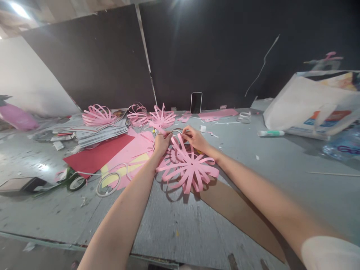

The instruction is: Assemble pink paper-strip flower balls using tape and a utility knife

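A pink paper flower [192, 165], cut into curling strips around a round middle, lies on the table between my forearms. Just beyond it, my left hand [162, 142] pinches one side of a thin ring-like band [176, 130]. My right hand [196, 138] is closed at the band's other side, its fingertips at the top of one raised strip of the flower. The exact grip of the fingertips is too small to make out. More pink cut paper [173, 155] shows partly hidden behind the flower. A second pink strip flower [162, 118] stands just past my left hand.
Left lie a red sheet [98, 153], pink sheets, scissors [75, 182] and a paper stack [101, 133] topped with a pink paper shape. A phone [196, 103] leans on the dark panel. Right are a marker [270, 133], a white bag [315, 105] and brown card [242, 213] under my forearm.
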A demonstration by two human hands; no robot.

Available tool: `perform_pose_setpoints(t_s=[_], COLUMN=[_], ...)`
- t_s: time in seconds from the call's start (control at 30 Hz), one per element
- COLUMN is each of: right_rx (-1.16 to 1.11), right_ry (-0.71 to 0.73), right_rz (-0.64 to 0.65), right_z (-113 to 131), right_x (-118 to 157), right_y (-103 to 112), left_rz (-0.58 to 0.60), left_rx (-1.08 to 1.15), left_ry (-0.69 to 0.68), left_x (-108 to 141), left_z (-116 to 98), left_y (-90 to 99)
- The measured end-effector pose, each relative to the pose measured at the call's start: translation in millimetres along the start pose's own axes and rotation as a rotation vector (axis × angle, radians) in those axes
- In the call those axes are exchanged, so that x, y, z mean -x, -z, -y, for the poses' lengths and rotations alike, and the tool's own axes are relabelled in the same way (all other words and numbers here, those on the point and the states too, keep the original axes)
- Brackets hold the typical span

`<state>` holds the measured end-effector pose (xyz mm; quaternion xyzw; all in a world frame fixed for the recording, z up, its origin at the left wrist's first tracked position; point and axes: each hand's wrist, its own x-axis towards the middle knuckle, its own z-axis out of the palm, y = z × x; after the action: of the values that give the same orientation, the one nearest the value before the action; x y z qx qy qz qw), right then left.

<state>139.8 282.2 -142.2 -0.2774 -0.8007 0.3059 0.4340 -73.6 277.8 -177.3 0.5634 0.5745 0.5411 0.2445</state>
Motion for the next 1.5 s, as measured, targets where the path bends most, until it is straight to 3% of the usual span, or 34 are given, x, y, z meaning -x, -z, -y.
perform_pose_setpoints(t_s=[0.47,0.97,1.27,1.5], right_rx=[0.104,0.178,0.219,0.086], right_ry=[0.003,-0.018,0.051,-0.054], right_rz=[-0.001,-0.02,-0.039,0.022], right_z=[-20.4,-19.7,-13.9,-6.9], right_x=[-1.8,-3.3,-0.5,1.7], right_y=[-1.0,-1.2,1.0,0.7], left_rz=[-0.015,-0.021,0.019,0.064], left_rx=[-0.052,-0.093,-0.119,-0.048], left_ry=[-0.095,-0.005,0.021,0.045], left_x=[1.8,4.8,8.9,11.7], left_z=[-3.2,-10.1,-13.7,-11.7], left_y=[1.8,3.7,5.1,1.6])
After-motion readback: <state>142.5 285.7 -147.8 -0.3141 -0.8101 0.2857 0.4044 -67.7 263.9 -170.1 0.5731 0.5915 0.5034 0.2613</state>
